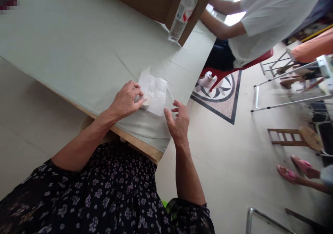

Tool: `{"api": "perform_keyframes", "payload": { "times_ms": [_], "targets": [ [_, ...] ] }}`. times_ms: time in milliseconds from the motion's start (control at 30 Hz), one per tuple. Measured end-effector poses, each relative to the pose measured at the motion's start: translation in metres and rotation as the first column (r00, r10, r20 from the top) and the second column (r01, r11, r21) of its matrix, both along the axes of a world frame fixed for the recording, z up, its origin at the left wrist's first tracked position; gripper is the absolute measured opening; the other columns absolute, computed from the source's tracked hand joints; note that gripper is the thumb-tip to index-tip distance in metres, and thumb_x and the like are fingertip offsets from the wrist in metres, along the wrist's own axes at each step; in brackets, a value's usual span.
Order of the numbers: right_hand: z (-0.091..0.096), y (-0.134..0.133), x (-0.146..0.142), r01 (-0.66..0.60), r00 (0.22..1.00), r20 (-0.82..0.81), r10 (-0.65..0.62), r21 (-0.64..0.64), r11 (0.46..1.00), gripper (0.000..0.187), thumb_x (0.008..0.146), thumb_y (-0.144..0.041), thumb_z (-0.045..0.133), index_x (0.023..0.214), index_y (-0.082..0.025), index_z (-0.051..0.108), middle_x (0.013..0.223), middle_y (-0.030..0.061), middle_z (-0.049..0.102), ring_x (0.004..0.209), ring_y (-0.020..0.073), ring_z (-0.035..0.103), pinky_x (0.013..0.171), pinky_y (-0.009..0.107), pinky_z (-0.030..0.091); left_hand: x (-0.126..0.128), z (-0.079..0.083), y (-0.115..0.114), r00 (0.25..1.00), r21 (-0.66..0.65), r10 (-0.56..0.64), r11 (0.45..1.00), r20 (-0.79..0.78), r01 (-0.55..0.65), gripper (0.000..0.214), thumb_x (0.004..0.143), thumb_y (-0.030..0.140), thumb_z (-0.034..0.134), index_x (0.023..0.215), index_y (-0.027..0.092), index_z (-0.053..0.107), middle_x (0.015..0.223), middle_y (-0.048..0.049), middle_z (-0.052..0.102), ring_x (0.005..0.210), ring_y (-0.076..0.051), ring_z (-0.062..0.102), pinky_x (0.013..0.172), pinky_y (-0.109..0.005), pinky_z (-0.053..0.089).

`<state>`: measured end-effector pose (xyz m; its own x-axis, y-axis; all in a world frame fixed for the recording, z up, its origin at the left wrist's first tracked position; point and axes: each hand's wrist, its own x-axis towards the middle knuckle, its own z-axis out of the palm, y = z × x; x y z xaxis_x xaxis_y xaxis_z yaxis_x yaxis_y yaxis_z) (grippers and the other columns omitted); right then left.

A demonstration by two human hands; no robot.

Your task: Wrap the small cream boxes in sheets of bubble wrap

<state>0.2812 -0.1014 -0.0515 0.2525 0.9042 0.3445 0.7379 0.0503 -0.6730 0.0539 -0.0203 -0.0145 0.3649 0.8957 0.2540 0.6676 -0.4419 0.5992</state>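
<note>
A crinkled clear plastic sheet (157, 88) lies near the table corner over something flat and white. A white flap (145, 77) stands up at its far left side. At the left edge of this bundle is my left hand (127, 98), its fingers curled and the thumb close to them. Something small and pale shows between them, too unclear to name. My right hand (178, 121) hovers just right of the plastic, fingers apart and slightly bent, holding nothing.
A pale cloth covers the table (78, 53). Toward the back stand a brown cardboard box (145, 1) and a clear plastic bottle (183, 15). Beyond the right edge a person in a white shirt (275, 22) sits on a red chair (256, 58). Stools and metal frames occupy the floor at right.
</note>
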Motion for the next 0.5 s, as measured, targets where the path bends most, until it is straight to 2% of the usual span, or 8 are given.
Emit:
{"api": "perform_keyframes", "payload": {
  "times_ms": [67,167,233,333,500],
  "targets": [
    [-0.007,0.004,0.002,-0.012,0.997,-0.075,0.003,-0.122,0.992,0.065,0.093,-0.063,0.063,0.141,-0.019,0.058,0.117,0.0123,0.076,0.080,0.0212,0.068,0.077,0.040,0.056,0.000,-0.003,-0.001,0.999,0.006,-0.037,0.999,0.003,0.037,0.013,0.092,0.029,0.065,0.096,0.018,0.073,0.113,-0.0101,0.070,0.102,-0.023,0.065,0.095,-0.037,0.055],
    [-0.015,0.017,-0.003,-0.014,0.998,-0.070,0.000,-0.197,0.980,0.081,0.089,-0.074,0.063,0.147,-0.018,0.054,0.101,0.0094,0.077,0.076,0.0222,0.067,0.075,0.039,0.055,0.001,-0.007,-0.006,0.998,0.004,-0.069,0.998,0.000,0.069,0.013,0.094,0.026,0.064,0.102,0.019,0.070,0.107,-0.0078,0.071,0.096,-0.021,0.065,0.094,-0.036,0.055],
    [-0.018,0.027,-0.008,-0.012,0.999,-0.041,0.004,-0.194,0.981,0.083,0.089,-0.077,0.061,0.148,-0.019,0.053,0.100,0.0100,0.077,0.080,0.0248,0.069,0.076,0.040,0.054,0.003,-0.008,-0.010,0.996,0.017,-0.085,0.996,-0.010,0.085,0.014,0.096,0.027,0.063,0.105,0.019,0.069,0.109,-0.0084,0.071,0.098,-0.022,0.065,0.093,-0.036,0.055],
    [-0.022,0.037,-0.013,-0.046,0.998,-0.048,0.039,-0.150,0.988,0.081,0.090,-0.076,0.062,0.150,-0.023,0.051,0.112,0.0136,0.076,0.089,0.0280,0.070,0.080,0.043,0.055,0.006,-0.009,-0.014,0.995,0.029,-0.088,0.996,-0.051,0.090,0.015,0.098,0.030,0.062,0.105,0.019,0.069,0.109,-0.0094,0.070,0.103,-0.025,0.065,0.093,-0.037,0.054],
    [-0.021,0.037,-0.011,-0.086,0.995,-0.070,0.078,-0.134,0.987,0.080,0.094,-0.072,0.059,0.154,-0.021,0.045,0.121,0.0158,0.073,0.099,0.0295,0.070,0.084,0.046,0.056,0.006,-0.006,-0.015,0.990,0.024,-0.090,0.995,-0.111,0.093,0.017,0.099,0.030,0.062,0.107,0.018,0.072,0.109,-0.0104,0.070,0.107,-0.027,0.064,0.098,-0.039,0.053]
  ]
}}
